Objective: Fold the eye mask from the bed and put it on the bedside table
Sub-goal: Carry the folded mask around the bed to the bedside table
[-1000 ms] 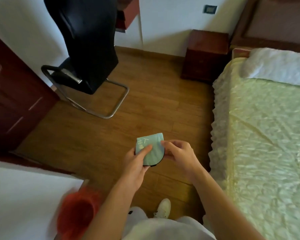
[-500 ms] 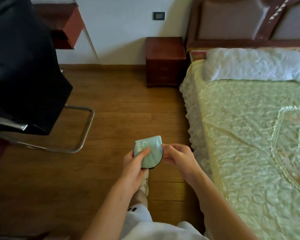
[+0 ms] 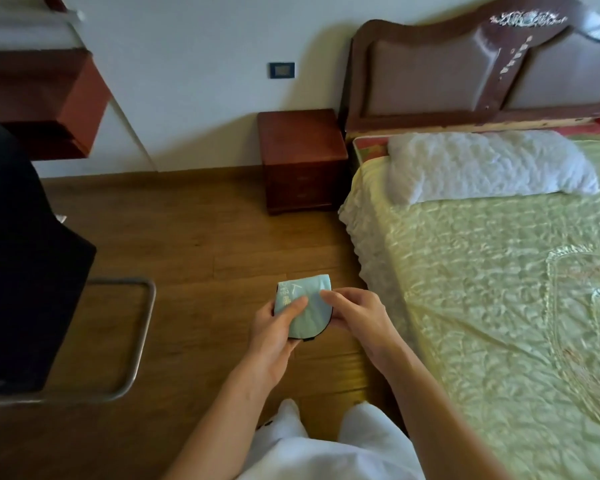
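over the wood floor (image 3: 194, 237), head view, one eye mask (image 3: 305, 308), pale teal with a black edge, was folded in half and held between both hands, off the bed (image 3: 499, 271) and well apart from the bedside table (image 3: 300, 140). left hand (image 3: 274, 327) was clamped on the mask's left side, thumb pressed on top over the white print, fingers under it. right hand (image 3: 357, 317) pinched the right edge, fingertips together on the fabric. one bedside table, dark red wood, stood against the wall just beside the headboard (image 3: 465, 74); two drawer fronts visible, both closed, contents hidden. one white pillow (image 3: 489, 164) lay at the head of the bed on a green quilted cover. one black chair (image 3: 25, 254) with a metal tube frame stood at far left. two white trouser legs (image 3: 326, 438) showed at the bottom.
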`<state>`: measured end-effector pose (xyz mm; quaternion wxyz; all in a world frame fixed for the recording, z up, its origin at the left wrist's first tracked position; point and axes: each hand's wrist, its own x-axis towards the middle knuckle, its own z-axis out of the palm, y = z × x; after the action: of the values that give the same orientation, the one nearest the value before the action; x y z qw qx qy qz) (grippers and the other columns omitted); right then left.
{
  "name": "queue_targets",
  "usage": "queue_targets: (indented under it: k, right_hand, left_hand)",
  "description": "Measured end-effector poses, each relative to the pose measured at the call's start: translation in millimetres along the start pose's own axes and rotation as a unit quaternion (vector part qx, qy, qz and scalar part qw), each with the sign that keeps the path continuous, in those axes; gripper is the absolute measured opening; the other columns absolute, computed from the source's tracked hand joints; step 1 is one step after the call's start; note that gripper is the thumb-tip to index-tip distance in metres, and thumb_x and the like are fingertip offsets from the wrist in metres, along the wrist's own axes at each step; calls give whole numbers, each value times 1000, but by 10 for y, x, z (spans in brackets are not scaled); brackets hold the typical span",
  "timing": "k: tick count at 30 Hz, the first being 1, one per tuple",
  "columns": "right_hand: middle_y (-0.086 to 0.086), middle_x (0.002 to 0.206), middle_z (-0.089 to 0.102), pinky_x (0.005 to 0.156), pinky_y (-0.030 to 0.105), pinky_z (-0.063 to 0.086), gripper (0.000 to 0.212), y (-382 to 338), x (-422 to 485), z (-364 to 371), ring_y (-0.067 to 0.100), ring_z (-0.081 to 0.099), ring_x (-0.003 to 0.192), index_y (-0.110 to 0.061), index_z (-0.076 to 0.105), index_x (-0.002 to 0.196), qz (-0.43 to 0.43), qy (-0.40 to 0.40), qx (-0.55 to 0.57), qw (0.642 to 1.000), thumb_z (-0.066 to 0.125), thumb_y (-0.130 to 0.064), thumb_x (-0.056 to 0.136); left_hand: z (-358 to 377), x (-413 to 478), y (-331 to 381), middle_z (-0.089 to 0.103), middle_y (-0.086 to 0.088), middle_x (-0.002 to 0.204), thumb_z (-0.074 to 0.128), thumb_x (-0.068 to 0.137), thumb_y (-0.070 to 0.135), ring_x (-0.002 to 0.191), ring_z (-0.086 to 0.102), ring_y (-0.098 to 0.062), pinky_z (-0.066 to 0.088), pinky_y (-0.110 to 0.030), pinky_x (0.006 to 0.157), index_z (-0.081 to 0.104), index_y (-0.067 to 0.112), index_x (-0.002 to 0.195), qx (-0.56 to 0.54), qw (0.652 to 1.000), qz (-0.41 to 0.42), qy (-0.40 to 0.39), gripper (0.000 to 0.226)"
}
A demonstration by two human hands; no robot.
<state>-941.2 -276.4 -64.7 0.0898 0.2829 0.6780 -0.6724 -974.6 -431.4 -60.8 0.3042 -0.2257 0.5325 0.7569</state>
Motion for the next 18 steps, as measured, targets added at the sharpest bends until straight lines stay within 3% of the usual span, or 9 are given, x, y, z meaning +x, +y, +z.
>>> queue_targets:
  k: [8,11,16,18]
  right_hand:
    - [10,106,80,90,42,64,39,-468,899,-127,19,78,98,-5,75,114,11,15,31,999,74,-37,91]
    - [12,109,79,93,44,63,40,-645,1312,-229,21,77,101,-5,74,116,14,10,24,1000,73,-37,92]
    - [10,103,81,94,44,62,36,-1054,2191,-567,21,78,98,-10,77,110,1,-11,28,1000,74,-39,89]
    - [9,98,82,93,45,62,33,-1291,2594,-747,21,78,96,-12,79,104,-9,-17,34,999,75,-40,87]
  left_hand:
    - [399,837,600,74,-10,106,72,84,17,96,70,-22,57,-32,68,65,16,111,27,1000,-12,-8,27]
    - [583,1198,805,73,-10,109,73,83,17,100,69,-24,58,-34,73,64,16,115,23,1000,-20,0,33]
    - [1066,1898,1203,73,-12,109,75,82,16,100,70,-25,60,-32,67,64,13,116,-1,999,-17,27,36]
    - [1329,2195,1412,71,-13,113,75,82,15,103,68,-27,59,-34,71,64,13,116,-10,999,-13,42,36]
